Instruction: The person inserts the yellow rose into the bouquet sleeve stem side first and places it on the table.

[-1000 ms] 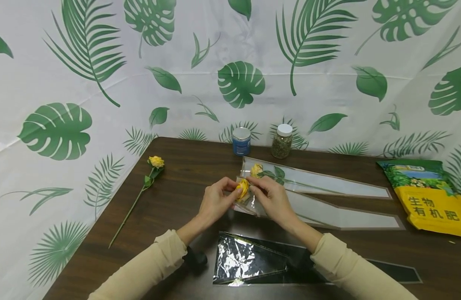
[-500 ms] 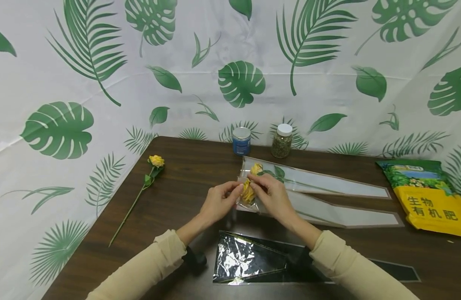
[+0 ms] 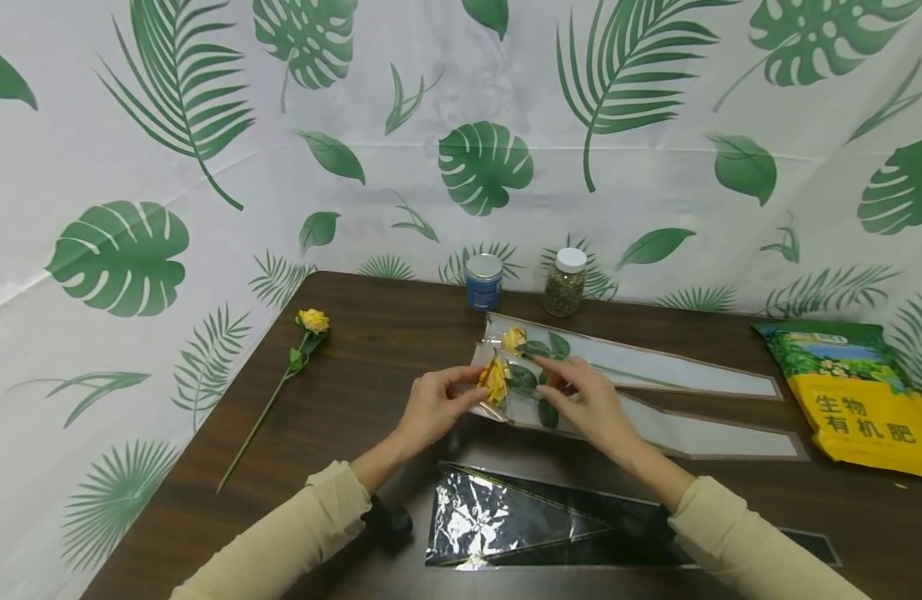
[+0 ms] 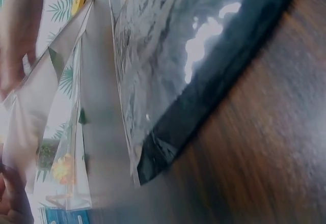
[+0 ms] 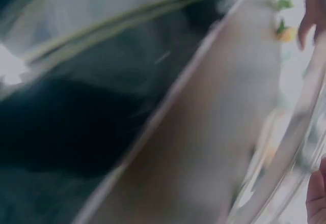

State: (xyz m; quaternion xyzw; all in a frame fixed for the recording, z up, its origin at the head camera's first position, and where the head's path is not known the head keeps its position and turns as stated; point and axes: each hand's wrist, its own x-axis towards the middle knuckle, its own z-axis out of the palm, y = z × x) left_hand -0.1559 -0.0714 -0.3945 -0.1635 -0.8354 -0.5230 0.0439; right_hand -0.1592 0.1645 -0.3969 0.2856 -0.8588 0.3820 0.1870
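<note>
Pinching sleeve (image 3: 671,427) round rose (image 3: 495,380) toward far edge of desk (image 3: 386,333), our left hand (image 3: 440,403) and right hand (image 3: 587,402) should hold its edges: probably light, slippery, fragile.

I have a yellow rose (image 3: 494,383) at the wide end of a long clear sleeve (image 3: 712,433), its bloom ruffled and pointing toward my left. Its dark green leaves (image 3: 548,414) show through the film just to the right of the bloom, and the stem trails toward the narrow end. The sleeve has a whitish panel and a dull pinkish border, and it tapers to my right across the worktop (image 3: 386,333). My left grip (image 3: 434,404) pinches its wide end beside the petals; my right grip (image 3: 584,400) pinches the film near the leaves.
</note>
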